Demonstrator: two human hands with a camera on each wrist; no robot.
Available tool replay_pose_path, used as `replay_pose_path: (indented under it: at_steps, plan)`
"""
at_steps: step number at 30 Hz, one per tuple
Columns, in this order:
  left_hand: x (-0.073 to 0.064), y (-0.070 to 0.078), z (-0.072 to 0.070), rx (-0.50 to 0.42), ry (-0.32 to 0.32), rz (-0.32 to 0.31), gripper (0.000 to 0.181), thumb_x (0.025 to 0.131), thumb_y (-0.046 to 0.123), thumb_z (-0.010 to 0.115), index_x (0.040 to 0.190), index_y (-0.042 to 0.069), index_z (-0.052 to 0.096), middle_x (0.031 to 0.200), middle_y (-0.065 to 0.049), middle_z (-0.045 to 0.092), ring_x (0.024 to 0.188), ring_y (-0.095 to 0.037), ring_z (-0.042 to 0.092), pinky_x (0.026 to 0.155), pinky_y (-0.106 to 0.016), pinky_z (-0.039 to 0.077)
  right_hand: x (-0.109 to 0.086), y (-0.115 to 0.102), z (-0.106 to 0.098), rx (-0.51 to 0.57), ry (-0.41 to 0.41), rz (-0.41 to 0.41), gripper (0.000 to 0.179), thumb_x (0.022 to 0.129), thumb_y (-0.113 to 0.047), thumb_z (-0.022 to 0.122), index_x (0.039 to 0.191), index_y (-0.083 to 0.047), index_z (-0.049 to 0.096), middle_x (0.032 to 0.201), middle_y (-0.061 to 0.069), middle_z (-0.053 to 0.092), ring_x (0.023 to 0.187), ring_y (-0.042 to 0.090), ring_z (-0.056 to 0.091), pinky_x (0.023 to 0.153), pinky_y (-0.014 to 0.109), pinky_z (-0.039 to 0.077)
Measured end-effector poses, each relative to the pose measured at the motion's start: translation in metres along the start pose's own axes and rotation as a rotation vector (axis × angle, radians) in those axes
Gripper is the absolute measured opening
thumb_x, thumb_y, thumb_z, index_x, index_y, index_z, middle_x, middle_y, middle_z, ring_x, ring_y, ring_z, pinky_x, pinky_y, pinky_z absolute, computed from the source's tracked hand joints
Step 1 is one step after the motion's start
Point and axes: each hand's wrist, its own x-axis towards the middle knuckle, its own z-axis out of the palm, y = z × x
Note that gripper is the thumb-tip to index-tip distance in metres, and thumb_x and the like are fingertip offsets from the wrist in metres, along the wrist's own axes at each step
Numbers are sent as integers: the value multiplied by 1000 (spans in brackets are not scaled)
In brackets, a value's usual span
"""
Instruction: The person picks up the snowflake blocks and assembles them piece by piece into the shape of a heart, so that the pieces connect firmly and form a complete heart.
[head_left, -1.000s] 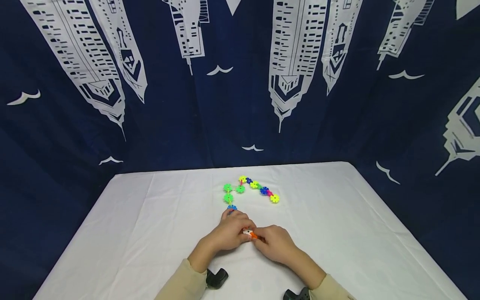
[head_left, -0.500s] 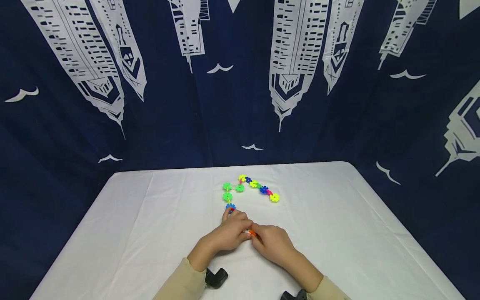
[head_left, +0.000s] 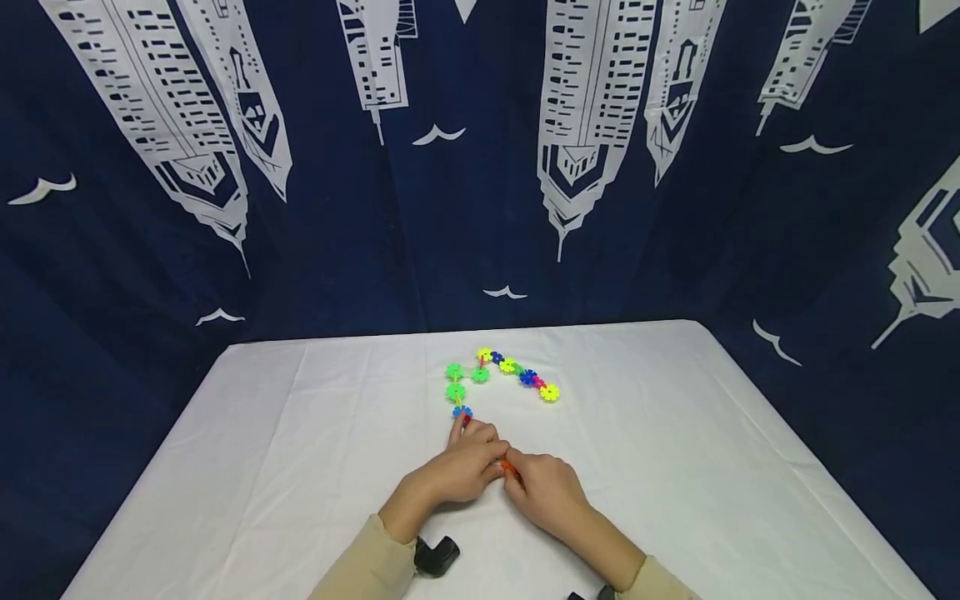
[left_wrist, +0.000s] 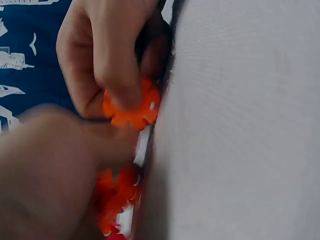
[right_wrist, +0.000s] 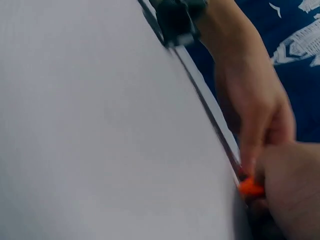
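Observation:
In the head view, both hands meet over the front middle of the table. My right hand (head_left: 551,492) pinches an orange snowflake disc (left_wrist: 149,95) between thumb and fingers. Right against it, my left hand (head_left: 463,468) grips a white disc (left_wrist: 142,147), mostly hidden by the thumb. Orange-red discs (left_wrist: 112,195) hang below that thumb in the left wrist view. A red disc (head_left: 467,420) shows by an outstretched left finger, beside a blue disc (head_left: 461,412). From there a chain of green discs (head_left: 455,392) bends back and right, ending in a yellow disc (head_left: 550,392).
A white cloth (head_left: 300,467) covers the table. Behind its far edge hangs a dark blue curtain (head_left: 465,225) with white building prints. A black wrist device (head_left: 437,557) sits under the left sleeve, and another (head_left: 606,593) by the right sleeve.
The hands have closed in on each other, and the white disc seen between them earlier is now mostly covered. A left finger has straightened, and more of the red disc shows.

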Motion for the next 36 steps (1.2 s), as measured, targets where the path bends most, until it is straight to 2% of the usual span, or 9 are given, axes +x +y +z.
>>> replay_pose_path:
  at_steps: [3, 8, 14, 19, 22, 25, 30, 32, 36]
  plan:
    - [-1, -3, 0, -12, 13, -18, 15, 98, 16, 60, 93, 28, 65, 90, 12, 52, 113, -16, 46, 119, -69, 7, -5, 6, -5, 44, -14, -28, 27, 82, -10, 67, 66, -20, 47, 53, -17, 27, 48, -3, 21, 44, 16, 16]
    - [-1, -6, -7, -25, 4, -12, 15, 96, 17, 63, 95, 30, 68, 90, 13, 53, 111, -14, 47, 120, -68, 8, -8, 15, -11, 156, -56, 33, 24, 84, -8, 65, 70, -21, 50, 53, -17, 28, 47, -4, 21, 45, 14, 17]
    - [-8, -2, -21, -2, -64, -43, 19, 88, 19, 72, 99, 34, 73, 81, 16, 53, 88, -5, 46, 119, -62, 17, 0, 26, -19, 342, -135, 135, 20, 90, -12, 68, 74, -20, 58, 55, -14, 40, 48, -3, 33, 47, 15, 28]
    - [-16, 3, -38, -38, -123, -57, 14, 85, 20, 75, 96, 29, 75, 83, 18, 59, 84, -1, 49, 117, -62, 19, 15, 47, -28, 406, -121, 259, 14, 89, -12, 72, 81, -17, 63, 59, -8, 50, 50, 3, 42, 49, 18, 35]
    - [-13, 6, -49, -80, -113, -69, 10, 89, 21, 73, 98, 24, 75, 85, 17, 62, 85, -4, 57, 118, -64, 18, 28, 62, -33, 463, -112, 354, 8, 90, -11, 71, 87, -13, 64, 63, -1, 58, 50, 9, 50, 48, 20, 40]
    - [5, 7, -61, -84, -64, -65, 14, 92, 23, 71, 105, 19, 75, 94, 12, 68, 93, -11, 64, 117, -58, 27, 43, 76, -35, 495, -83, 430, 6, 91, -9, 68, 93, -8, 63, 70, 5, 64, 50, 14, 55, 48, 23, 46]
    - [60, 6, -75, -62, -13, -106, 29, 95, 25, 69, 123, 17, 69, 121, -1, 68, 114, -21, 63, 103, -42, 48, 66, 92, -34, 485, -27, 503, 14, 93, -12, 66, 105, -6, 62, 78, 8, 67, 50, 15, 57, 49, 25, 50]
    - [82, 4, -75, -51, -22, -143, 37, 94, 26, 70, 130, 18, 64, 131, -3, 64, 122, -23, 59, 104, -43, 49, 71, 94, -32, 483, -11, 523, 17, 93, -14, 66, 107, -6, 63, 78, 8, 67, 49, 14, 56, 48, 25, 48]
    - [120, -2, -64, -18, -79, -191, 50, 93, 27, 71, 140, 21, 56, 145, -2, 54, 132, -26, 51, 110, -48, 43, 75, 97, -28, 502, 16, 541, 17, 93, -14, 65, 108, -7, 63, 77, 6, 64, 49, 14, 55, 47, 24, 44]
